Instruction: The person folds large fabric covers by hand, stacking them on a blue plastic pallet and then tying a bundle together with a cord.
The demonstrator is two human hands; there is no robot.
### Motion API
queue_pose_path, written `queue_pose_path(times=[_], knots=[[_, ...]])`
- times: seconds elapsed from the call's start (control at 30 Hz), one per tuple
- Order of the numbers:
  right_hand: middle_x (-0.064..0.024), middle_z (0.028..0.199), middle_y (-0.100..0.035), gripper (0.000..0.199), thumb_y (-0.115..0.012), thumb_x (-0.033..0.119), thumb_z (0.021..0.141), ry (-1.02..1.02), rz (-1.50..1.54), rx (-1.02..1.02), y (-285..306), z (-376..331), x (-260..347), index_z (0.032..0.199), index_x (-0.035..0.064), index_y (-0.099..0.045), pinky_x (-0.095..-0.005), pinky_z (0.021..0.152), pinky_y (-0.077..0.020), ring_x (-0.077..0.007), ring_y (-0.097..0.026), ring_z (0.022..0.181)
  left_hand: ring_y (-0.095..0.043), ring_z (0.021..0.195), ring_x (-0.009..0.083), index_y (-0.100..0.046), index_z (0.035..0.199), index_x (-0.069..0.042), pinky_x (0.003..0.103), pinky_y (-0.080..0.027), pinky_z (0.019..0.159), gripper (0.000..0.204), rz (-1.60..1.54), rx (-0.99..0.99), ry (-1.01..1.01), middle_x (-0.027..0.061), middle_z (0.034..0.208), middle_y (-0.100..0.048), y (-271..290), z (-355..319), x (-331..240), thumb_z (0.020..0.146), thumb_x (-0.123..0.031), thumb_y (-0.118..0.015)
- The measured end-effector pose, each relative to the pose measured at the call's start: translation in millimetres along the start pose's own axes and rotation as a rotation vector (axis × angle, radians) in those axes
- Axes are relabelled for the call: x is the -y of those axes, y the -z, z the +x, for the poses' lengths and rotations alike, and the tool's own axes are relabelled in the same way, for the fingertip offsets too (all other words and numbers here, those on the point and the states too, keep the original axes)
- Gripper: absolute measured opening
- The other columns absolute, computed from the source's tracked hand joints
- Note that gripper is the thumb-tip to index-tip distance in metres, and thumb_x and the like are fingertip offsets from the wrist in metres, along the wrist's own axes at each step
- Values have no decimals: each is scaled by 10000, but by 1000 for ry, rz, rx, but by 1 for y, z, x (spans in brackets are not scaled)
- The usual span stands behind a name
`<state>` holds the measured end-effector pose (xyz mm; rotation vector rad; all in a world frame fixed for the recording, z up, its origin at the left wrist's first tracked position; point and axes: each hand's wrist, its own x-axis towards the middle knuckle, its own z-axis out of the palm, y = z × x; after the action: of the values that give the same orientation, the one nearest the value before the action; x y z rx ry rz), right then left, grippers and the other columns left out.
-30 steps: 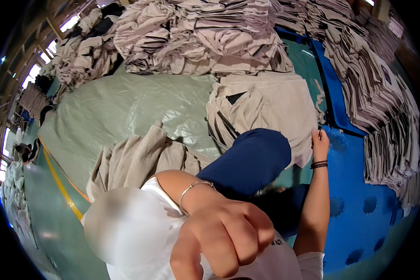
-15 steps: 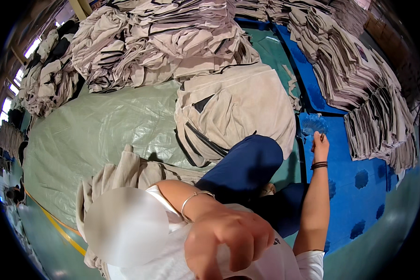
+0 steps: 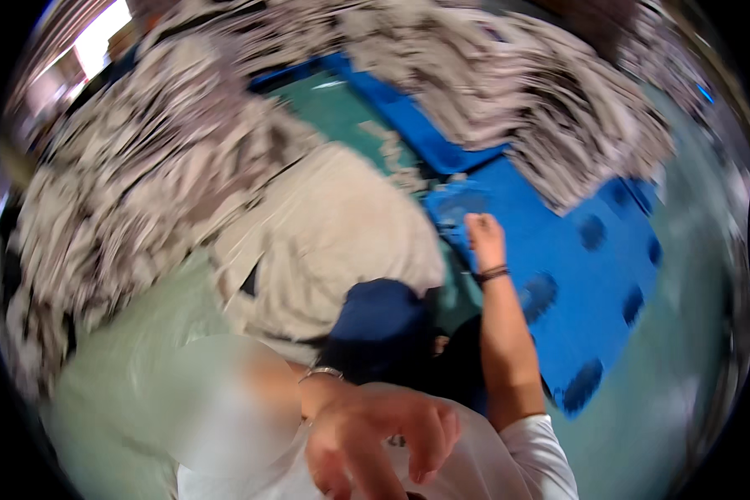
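Observation:
My right hand (image 3: 485, 237), with a dark bracelet at the wrist, is stretched out over the near corner of the blue plastic pallet (image 3: 558, 258). Its fingers are closed, and whatever they hold is too small and blurred to name. Close to the camera, my left hand (image 3: 379, 442) is raised in front of my white shirt, a silver bangle on its wrist. The fingers are bent and apart, with nothing visible in them; the lowest fingertips run toward the picture edge. A beige cloth piece (image 3: 342, 217) with dark trim lies spread before my dark blue knee (image 3: 379, 321).
Heaped beige cloth (image 3: 142, 167) rises at the left. Layered stacks of cloth (image 3: 550, 108) stand on the blue pallets at the far right. Pale scraps (image 3: 400, 158) lie on the green floor between. A light green sheet (image 3: 133, 350) covers the lower left.
The view has swung to the right, so the heap, cloth and pallet appear further left, with motion blur. My right hand stays by the pallet corner; the left hand's fingers look more spread.

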<state>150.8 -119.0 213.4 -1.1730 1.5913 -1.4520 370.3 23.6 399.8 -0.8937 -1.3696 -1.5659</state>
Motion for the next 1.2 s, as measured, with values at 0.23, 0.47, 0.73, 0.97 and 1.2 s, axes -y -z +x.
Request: queue_pose_path(times=[0.23,0.47,0.73,0.97,1.2], knots=[[19,522,-401,280,-552,300,771,-119,309,-233,46,-23,8,635,91,-426,-206,370,-279,-56,-335,418,-383,735,170,-537,814,-38,259,-342,630,377,-587,86,333,68,859,-363,-6,12,15,754,-410,-537],[32,504,-402,247,-549,320,771,-388,821,-368,73,-61,-12,694,139,-399,-219,361,-276,-65,-342,396,-379,764,164,-519,833,-9,250,-339,684,512,-718,280,281,81,886,-352,-31,19,46,732,-511,-506],[36,497,-405,216,-549,301,776,-381,722,-270,72,-60,-5,696,153,-414,-218,382,-291,-59,-347,403,-382,775,167,-491,791,21,258,-311,692,675,-1330,338,536,85,860,-393,-80,35,57,722,-637,-359],[29,515,-393,233,-564,311,760,-303,684,-296,84,-61,-12,731,129,-421,-215,358,-254,-64,-321,396,-380,749,164,-475,736,21,257,-323,668,704,-1518,372,523,93,825,-410,-115,27,73,734,-654,-278],[31,521,-380,234,-555,308,764,-215,602,-300,86,-61,-1,734,120,-419,-213,348,-239,-54,-299,392,-388,692,154,-457,682,-16,249,-331,655,677,-1491,362,641,86,799,-407,-152,13,71,733,-660,-254]])
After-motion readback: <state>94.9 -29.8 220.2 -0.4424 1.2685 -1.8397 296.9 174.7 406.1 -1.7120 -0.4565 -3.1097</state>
